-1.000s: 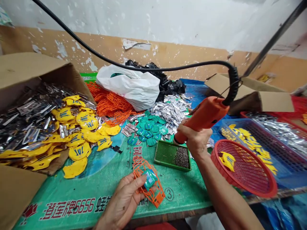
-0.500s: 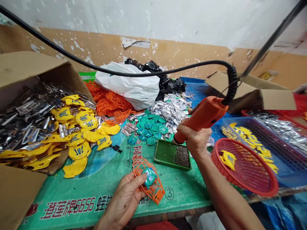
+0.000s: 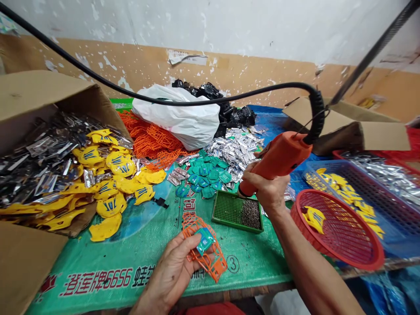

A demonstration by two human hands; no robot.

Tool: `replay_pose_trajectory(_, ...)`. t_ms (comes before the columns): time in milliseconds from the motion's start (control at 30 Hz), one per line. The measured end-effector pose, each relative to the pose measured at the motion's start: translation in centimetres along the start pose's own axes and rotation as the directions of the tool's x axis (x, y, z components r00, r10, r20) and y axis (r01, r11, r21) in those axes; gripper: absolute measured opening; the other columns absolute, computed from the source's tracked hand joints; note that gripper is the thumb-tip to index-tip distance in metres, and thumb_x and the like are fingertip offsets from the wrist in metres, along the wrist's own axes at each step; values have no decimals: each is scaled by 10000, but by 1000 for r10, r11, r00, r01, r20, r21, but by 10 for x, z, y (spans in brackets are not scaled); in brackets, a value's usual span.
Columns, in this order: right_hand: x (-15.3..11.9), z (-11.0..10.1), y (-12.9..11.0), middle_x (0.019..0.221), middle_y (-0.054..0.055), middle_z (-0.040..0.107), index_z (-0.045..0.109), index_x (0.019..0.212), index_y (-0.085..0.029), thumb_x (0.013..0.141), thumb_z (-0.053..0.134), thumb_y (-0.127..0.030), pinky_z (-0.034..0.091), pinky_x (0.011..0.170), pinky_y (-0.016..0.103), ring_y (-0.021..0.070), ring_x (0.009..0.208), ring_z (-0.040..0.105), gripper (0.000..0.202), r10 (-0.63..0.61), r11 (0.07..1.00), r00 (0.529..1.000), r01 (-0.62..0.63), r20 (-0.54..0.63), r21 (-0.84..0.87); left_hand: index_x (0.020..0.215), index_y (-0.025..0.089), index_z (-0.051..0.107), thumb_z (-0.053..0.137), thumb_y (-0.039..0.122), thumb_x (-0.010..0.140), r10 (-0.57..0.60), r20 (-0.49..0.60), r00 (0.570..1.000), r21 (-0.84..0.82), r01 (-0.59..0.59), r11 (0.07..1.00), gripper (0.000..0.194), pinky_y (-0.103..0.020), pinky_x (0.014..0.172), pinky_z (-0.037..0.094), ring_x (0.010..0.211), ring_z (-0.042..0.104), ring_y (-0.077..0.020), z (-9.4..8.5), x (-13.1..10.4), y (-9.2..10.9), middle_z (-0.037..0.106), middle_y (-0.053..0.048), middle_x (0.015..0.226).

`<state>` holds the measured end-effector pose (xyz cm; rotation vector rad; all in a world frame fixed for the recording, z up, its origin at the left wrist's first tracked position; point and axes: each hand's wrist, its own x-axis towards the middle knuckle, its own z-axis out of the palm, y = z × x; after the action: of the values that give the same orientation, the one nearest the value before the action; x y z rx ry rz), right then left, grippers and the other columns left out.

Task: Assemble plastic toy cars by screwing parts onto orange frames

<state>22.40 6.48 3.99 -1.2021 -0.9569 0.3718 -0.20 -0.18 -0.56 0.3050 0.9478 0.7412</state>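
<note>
My left hand [image 3: 175, 262] holds an orange plastic lattice frame [image 3: 216, 267] near the front of the table, the thumb pressing a small teal plastic piece [image 3: 205, 240] onto it. Around an orange electric screwdriver [image 3: 278, 155] my right hand [image 3: 271, 190] is wrapped. The tool tilts down to the left, its nose over a green mesh tray [image 3: 226, 212]; the tip itself is hard to make out. Small dark screws [image 3: 251, 213] are heaped in the tray's right end. Behind the tray lies a pile of teal pieces [image 3: 206, 173].
Yellow plastic shells [image 3: 114, 204] spill from a cardboard box [image 3: 108, 105] on the left. Orange frames [image 3: 154, 142], a white bag [image 3: 180, 116] and silvery parts [image 3: 241, 146] lie at the back. A red basket [image 3: 337, 258] stands right of my forearm. A black cable [image 3: 197, 103] hangs across.
The view has shifted very slightly. Both hands keep their grips, and the screwdriver stays over the tray.
</note>
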Motion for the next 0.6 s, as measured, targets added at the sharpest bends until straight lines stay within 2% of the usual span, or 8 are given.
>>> replay_pose_trajectory(367, 1, -3, -5, 644, -20, 618, 629, 720, -165, 552, 744, -224, 506, 597, 342, 144, 557, 572, 212, -1, 1000, 1000, 1, -15, 25, 949, 142, 631, 702, 109, 726, 7, -71, 997, -65, -12, 998, 237, -406, 695, 595, 724, 721, -244, 4, 2, 3, 740, -62, 834)
replay_pose_trajectory(500, -2, -3, -32, 636, -34, 588, 635, 855, -196, 571, 715, -187, 490, 573, 347, 149, 540, 557, 295, 14, 986, 1000, -15, 5, 164, 944, 143, 643, 728, 141, 710, 34, -40, 999, -98, -38, 995, 249, -428, 745, 586, 743, 717, -236, 4, 1, 3, 740, -60, 866)
replay_pose_trajectory(600, -13, 0, -60, 619, -40, 575, 632, 968, -252, 613, 664, -130, 466, 559, 336, 146, 524, 544, 377, 43, 942, 993, -76, 106, 328, 954, 144, 644, 746, 170, 698, 46, -10, 999, -122, -47, 991, 277, -411, 723, 585, 713, 712, -224, 4, 2, 0, 736, -65, 885)
